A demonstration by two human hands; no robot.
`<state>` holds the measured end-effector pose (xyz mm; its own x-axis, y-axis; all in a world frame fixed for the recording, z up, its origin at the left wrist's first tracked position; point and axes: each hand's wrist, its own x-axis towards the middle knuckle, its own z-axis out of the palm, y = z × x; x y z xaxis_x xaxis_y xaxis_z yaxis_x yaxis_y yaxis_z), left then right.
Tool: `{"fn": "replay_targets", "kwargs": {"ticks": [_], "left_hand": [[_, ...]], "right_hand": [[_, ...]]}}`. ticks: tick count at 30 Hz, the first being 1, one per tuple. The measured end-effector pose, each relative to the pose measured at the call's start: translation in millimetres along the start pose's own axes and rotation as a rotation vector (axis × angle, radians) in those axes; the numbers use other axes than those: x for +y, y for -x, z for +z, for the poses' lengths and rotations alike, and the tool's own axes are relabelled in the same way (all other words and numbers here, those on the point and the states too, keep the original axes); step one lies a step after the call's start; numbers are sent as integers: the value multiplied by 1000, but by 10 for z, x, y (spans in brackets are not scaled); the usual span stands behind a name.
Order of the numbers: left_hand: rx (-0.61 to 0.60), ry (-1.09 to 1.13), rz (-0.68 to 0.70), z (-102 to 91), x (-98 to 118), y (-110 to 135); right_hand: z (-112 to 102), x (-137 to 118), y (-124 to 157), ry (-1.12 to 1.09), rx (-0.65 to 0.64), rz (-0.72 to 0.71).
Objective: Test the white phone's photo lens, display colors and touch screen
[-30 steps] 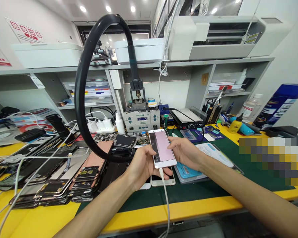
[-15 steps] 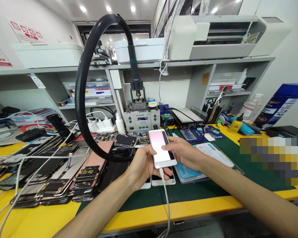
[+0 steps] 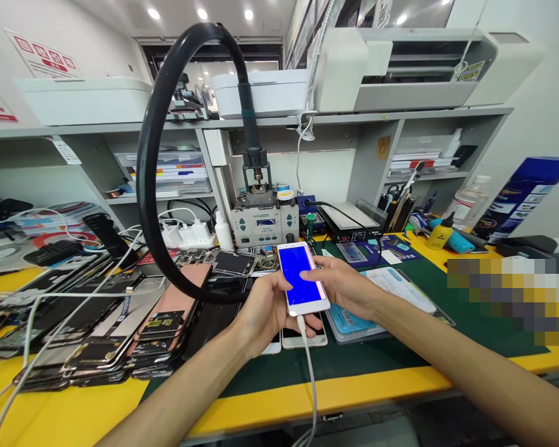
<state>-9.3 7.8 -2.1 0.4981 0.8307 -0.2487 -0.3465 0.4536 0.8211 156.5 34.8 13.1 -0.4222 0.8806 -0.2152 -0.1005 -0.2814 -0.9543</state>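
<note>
My left hand (image 3: 265,310) grips a white smartphone (image 3: 302,278) from its left side and underneath, holding it above the green mat. Its screen glows solid blue. A white cable (image 3: 309,379) hangs from the phone's bottom edge toward me. My right hand (image 3: 347,285) holds the phone's right edge, with a fingertip resting on the screen. Two more white phones (image 3: 302,338) lie flat on the mat just under the held one.
A pile of phone screens and back covers (image 3: 102,323) fills the left of the yellow bench. A hot-air station (image 3: 263,225) with a looping black hose (image 3: 149,155) stands behind. A heating plate (image 3: 349,220), bottles and tools lie at the right. Shelves carry printers.
The phone's screen has turned from pale pink to solid blue. My right fingertip has slid onto the screen. Both hands have stayed in about the same place.
</note>
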Motion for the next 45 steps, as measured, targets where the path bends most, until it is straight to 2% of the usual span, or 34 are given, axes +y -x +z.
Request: {"fn": "replay_targets", "kwargs": {"ticks": [8,13,21,28,35,42,45], "left_hand": [[-8,-2,1,-7,2,-5],[-11,16,-6,-29,-12,-22],[-50,18,-7,-54,-29,-42],[-18,-10,-4,-20,-18,-36],[-19,2,6,-40,-26,-34],[-13,-15,6,-17,-14,-19],[1,-14,0,-7,-4,-15]], "right_hand": [[-36,3,-8,-166,-61,10],[-1,-4,-11,-68,7,33],[-37,11,-23,-178,-41,28],[-12,17,-4,-28,-5,1],[-33,14,-19,-166,-53,-12],[-12,28,1,-8,2,-21],[-32,40,-14,-57,-11,-20]]}}
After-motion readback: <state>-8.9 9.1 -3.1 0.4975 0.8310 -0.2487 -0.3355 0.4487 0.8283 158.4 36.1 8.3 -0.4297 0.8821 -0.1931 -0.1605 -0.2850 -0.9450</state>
